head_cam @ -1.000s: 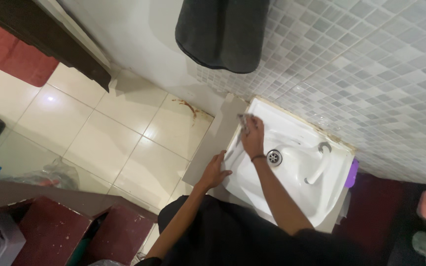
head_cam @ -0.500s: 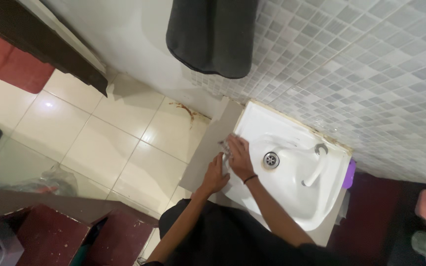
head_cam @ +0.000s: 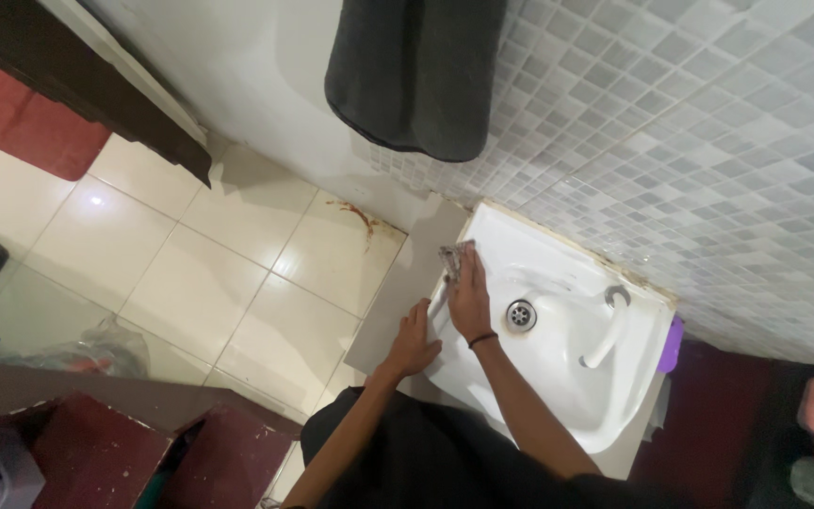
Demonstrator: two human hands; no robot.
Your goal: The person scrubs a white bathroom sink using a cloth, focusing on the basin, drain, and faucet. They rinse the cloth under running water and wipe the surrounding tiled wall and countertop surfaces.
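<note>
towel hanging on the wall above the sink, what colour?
Dark grey, nearly black, plain with no pattern: the towel shows at the top of the head view.

glossy white sink [head_cam: 567, 377], metal drain [head_cam: 521, 315]

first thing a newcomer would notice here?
Likely the white sink against the mosaic-tiled wall, with the right hand pressing a grey scrub pad on its left rim and the left hand braced on the edge beside it. Next, the dark towel hanging above.
</note>
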